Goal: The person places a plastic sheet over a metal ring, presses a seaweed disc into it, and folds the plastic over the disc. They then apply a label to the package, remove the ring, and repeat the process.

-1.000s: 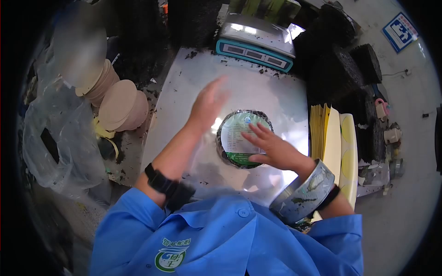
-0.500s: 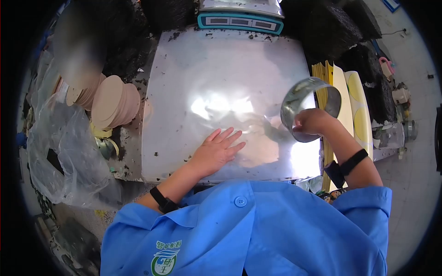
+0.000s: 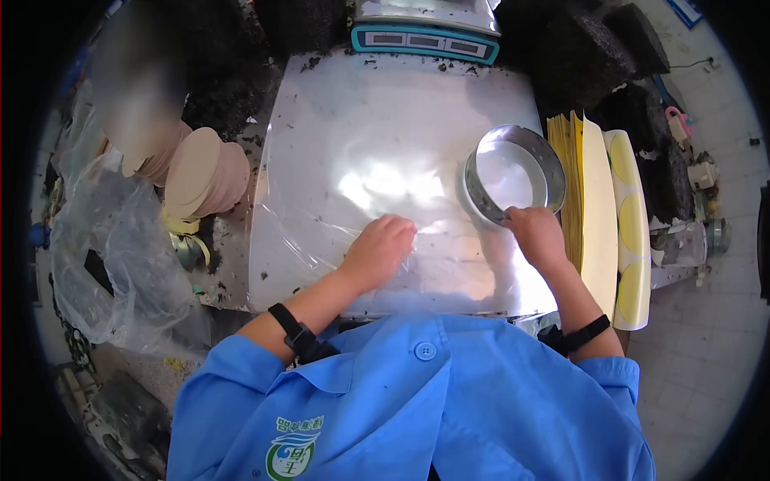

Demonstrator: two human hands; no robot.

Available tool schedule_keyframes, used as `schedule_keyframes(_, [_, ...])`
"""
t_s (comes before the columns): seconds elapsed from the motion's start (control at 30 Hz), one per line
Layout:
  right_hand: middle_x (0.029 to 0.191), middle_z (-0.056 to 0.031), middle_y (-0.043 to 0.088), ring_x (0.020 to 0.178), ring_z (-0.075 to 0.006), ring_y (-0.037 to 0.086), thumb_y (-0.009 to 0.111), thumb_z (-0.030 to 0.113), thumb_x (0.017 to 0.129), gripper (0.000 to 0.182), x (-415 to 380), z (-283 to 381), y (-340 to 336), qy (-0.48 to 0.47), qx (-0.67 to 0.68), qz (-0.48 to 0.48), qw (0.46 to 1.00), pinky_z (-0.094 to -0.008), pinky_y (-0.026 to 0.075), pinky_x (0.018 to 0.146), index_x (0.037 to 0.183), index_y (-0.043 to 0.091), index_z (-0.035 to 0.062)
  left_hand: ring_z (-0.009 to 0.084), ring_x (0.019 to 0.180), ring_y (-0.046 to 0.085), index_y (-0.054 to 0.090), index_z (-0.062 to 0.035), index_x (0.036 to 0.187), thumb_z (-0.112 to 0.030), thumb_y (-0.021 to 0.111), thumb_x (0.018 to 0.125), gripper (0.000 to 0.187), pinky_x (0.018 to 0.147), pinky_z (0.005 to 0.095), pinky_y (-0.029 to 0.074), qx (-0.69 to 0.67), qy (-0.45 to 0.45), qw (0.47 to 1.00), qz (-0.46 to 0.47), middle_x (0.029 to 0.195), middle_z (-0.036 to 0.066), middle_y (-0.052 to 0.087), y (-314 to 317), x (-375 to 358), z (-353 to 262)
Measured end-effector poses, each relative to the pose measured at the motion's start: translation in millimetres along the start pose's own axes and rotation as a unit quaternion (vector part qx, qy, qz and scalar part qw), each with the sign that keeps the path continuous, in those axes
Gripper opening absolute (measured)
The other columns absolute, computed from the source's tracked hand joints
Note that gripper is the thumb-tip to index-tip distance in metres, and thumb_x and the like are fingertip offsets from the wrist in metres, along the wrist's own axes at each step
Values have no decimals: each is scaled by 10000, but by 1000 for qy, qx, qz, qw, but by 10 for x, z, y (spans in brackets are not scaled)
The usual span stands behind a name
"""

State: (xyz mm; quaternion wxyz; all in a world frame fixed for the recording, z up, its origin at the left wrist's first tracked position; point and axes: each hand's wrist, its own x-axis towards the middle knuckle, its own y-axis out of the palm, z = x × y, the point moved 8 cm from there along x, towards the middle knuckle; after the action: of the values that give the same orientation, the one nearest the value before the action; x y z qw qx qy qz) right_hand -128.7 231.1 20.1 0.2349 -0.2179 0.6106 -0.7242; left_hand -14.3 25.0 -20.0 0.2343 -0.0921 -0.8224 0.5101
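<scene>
Presently, right hand point(image 3: 536, 234): its grip is holding the near rim of the metal ring; the thin wall is probably giving the fingers the easiest edge to grasp.
Metal ring point(image 3: 548, 164): it is occupying the right part of the table, just beside the yellow sheets, and its round opening is facing up; I cannot tell whether its lower edge is touching the table.
Left hand point(image 3: 378, 252): it is resting low at the near middle of the table, the fingers are bending inward, and its grip seems to be pinching the clear film; the fingertips are partly hiding from view.
Clear film point(image 3: 309, 248): it is spreading from the left hand towards the left side, showing itself mainly by shiny creases; the pinch is probably serving to control so thin a sheet.
Table point(image 3: 345, 112): it is carrying the film and the ring, while dark crumbs point(image 3: 445, 68) are lying near its far edge.
Scale point(image 3: 425, 42): it is standing at the far edge, its displays facing the person, likely for easy reading.
Yellow sheets point(image 3: 593, 208): they are standing along the right edge, perhaps for being within reach of the right hand.
Cardboard discs point(image 3: 196, 172): they are leaning in stacks at the left, near a crumpled plastic bag point(image 3: 104, 248).
</scene>
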Motion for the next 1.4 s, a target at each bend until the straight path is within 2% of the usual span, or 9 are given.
schedule_keyframes(0.07, [696,-175,585,761,-385,584,640,215,877,176,-4,18,-471,65,54,-80,993,-481,454,671,881,620,40,305,976,649,561,-13,948,-182,471,970,193,872,409,509,-321,-325,881,126,1126,175,658,101,219,521])
schedule_keyframes(0.27, [900,-13,682,805,-195,667,604,174,768,158,-815,1342,-970,-349,52,-77,932,-344,520,650,910,637,112,264,873,686,486,-37,1038,-175,384,1002,175,758,373,537,-574,-290,759,100,1046,217,676,-532,1017,893])
schedule_keyframes(0.33, [745,-27,608,749,-208,662,588,152,776,120,-883,1346,-105,-320,-4,217,922,-354,530,646,889,619,127,286,857,684,507,-24,982,-182,395,1003,195,758,370,532,-544,-270,790,83,1045,210,681,-1063,1106,554])
schedule_keyframes(0.63, [1137,-183,659,1003,-316,655,548,145,869,213,55,1627,-100,-287,5,-99,953,-391,528,880,1007,702,96,317,1132,598,592,-49,905,-265,650,881,225,951,434,472,-20,32,997,-67,1218,158,626,-844,239,-257])
schedule_keyframes(0.7, [1273,-201,593,1246,-328,537,534,158,894,307,-566,1723,-149,-211,299,318,875,-409,433,1046,1158,644,48,318,1206,558,612,-58,918,-310,683,854,270,1015,455,434,49,71,994,-62,1275,159,594,-825,154,-279])
schedule_keyframes(0.83, [1457,-218,437,1397,-396,353,595,247,913,548,-347,1234,-638,-122,135,20,983,-454,345,1118,1397,455,32,330,1382,375,632,-79,1047,-518,755,717,563,1158,528,224,-24,47,998,38,1404,156,491,-653,168,-108])
schedule_keyframes(0.97, [1507,-206,370,1410,-378,342,759,256,804,736,-240,863,-150,-154,29,113,981,-464,292,1162,1438,427,87,320,1458,228,428,-134,1446,-595,708,738,890,1177,584,117,230,-28,966,111,1547,124,315,-286,325,249])
schedule_keyframes(1.13, [1549,-219,289,1427,-385,304,843,193,687,922,1053,-539,-1917,-27,-16,-233,972,-429,316,1152,1470,371,80,343,1469,200,369,-59,1459,-490,759,738,925,1190,576,101,136,-162,977,-7,1550,157,298,-1042,171,542])
schedule_keyframes(1.4, [1369,-201,549,1271,-347,521,749,474,765,800,2297,-2313,-2096,198,-67,-37,977,-399,402,1082,1435,479,131,366,1453,227,283,41,1475,-168,695,837,788,1192,446,208,239,-543,803,-50,1581,197,230,-1954,-1325,2239])
